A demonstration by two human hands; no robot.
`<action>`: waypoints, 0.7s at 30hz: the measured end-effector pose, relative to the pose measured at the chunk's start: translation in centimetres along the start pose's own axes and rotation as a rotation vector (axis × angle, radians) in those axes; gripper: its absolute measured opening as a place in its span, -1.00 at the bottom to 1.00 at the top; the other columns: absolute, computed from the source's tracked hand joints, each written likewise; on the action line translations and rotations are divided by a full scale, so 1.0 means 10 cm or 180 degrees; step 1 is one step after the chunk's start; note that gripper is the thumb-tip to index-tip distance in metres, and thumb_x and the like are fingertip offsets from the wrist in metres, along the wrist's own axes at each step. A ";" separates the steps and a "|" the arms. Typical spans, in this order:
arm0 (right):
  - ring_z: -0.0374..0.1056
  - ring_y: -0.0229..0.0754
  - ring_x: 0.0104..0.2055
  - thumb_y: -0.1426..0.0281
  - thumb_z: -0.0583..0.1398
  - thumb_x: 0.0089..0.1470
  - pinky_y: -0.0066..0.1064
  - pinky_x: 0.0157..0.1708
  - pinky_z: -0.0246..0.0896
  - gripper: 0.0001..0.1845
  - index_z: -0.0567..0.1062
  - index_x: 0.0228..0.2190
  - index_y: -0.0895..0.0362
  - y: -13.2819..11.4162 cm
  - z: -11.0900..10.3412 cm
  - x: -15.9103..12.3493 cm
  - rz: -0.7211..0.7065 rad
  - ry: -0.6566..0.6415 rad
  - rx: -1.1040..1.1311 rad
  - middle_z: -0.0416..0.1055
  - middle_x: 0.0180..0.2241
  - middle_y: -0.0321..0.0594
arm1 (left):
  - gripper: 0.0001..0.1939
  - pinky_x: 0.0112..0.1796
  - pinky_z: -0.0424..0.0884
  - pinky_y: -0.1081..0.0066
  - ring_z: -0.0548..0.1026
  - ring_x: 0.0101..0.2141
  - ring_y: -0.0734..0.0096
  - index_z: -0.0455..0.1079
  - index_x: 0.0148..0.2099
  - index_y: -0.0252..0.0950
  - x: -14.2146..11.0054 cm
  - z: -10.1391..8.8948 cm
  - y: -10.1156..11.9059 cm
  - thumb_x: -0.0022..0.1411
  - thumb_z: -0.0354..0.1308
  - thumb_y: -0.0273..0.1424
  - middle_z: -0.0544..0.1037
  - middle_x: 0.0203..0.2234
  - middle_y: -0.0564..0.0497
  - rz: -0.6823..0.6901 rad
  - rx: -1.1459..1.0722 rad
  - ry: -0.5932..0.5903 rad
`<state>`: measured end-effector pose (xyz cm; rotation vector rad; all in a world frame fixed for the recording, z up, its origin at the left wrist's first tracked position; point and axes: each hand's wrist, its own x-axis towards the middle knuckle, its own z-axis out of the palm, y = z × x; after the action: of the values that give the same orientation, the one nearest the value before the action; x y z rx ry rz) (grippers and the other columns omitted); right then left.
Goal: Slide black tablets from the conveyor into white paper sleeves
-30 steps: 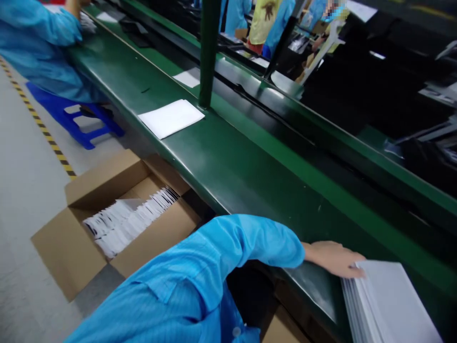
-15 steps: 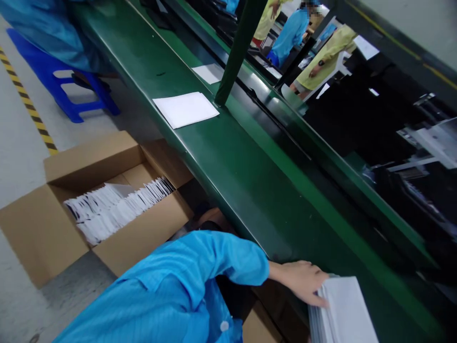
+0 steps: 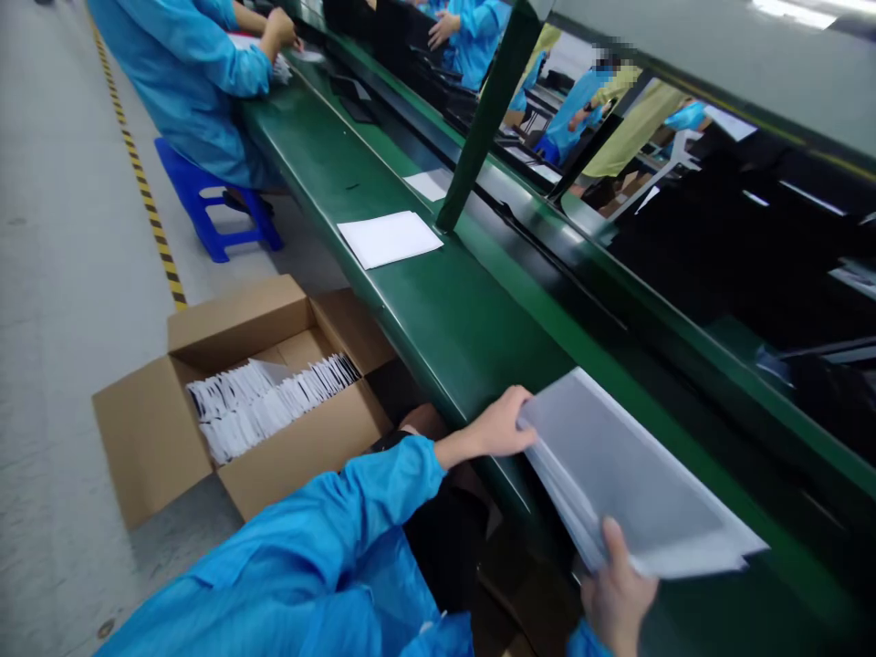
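A stack of white, translucent-looking sheets or sleeves (image 3: 630, 465) is tilted over the green bench (image 3: 472, 315), gripped between both my hands. My left hand (image 3: 496, 424) pinches the stack's near left corner. Lower down, my right hand (image 3: 620, 589) clasps its near edge with the thumb on top; the other fingers are hidden underneath. Farther up the bench lies a small pile of white sheets (image 3: 390, 239), apart from my hands. To the left, an open cardboard box (image 3: 301, 465) on the floor holds rows of thin white packets (image 3: 266, 401) on edge.
A green post (image 3: 483, 128) rises from the bench. Another white sheet (image 3: 429, 184) lies beside its foot. A co-worker in blue (image 3: 184, 73) sits on a blue stool (image 3: 212, 214) at the far left. Black-and-yellow tape (image 3: 147, 196) marks the floor. More people stand across the line.
The stack has moved up and leftward along the bench and is now tilted. My right hand has come into view holding it. The camera view has shifted, revealing more of the co-worker.
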<state>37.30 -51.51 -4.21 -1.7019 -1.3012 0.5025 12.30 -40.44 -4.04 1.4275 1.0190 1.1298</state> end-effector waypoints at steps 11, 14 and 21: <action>0.51 0.02 -0.20 -0.13 0.44 -0.19 -0.03 -0.02 0.51 -0.32 0.57 -0.22 0.15 -0.61 1.82 1.34 -0.0664 -0.0610 0.1088 0.61 -0.23 -0.04 | -0.35 0.29 0.34 0.07 0.48 0.15 0.07 0.30 0.14 -0.28 1.11 -1.46 -0.09 -0.08 0.15 -0.48 0.54 0.07 -0.11 0.0315 -0.0093 0.0911; 0.52 0.05 -0.12 -0.12 0.42 -0.10 -0.01 0.04 0.49 -0.31 0.56 -0.13 0.16 -0.66 1.96 1.41 -0.0831 -0.0749 0.1144 0.60 -0.17 -0.01 | -0.34 0.32 0.32 0.08 0.46 0.20 0.07 0.30 0.19 -0.29 1.20 -1.57 -0.12 -0.03 0.18 -0.44 0.52 0.16 -0.14 0.0375 -0.0145 0.1005; 0.34 0.18 0.26 -0.05 0.35 0.11 0.15 0.31 0.25 -0.20 0.39 0.20 0.17 -0.56 1.98 1.53 -0.1303 -0.0472 0.0899 0.39 0.16 0.12 | -0.41 0.31 0.32 0.01 0.44 0.22 -0.01 0.38 0.15 -0.27 1.54 -1.64 -0.21 0.01 0.24 -0.40 0.56 0.09 -0.13 0.0254 0.0190 0.0867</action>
<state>24.79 -29.27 -6.45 -1.1458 -1.5562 0.5452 -0.63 -21.97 -3.29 1.3965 1.2022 1.3901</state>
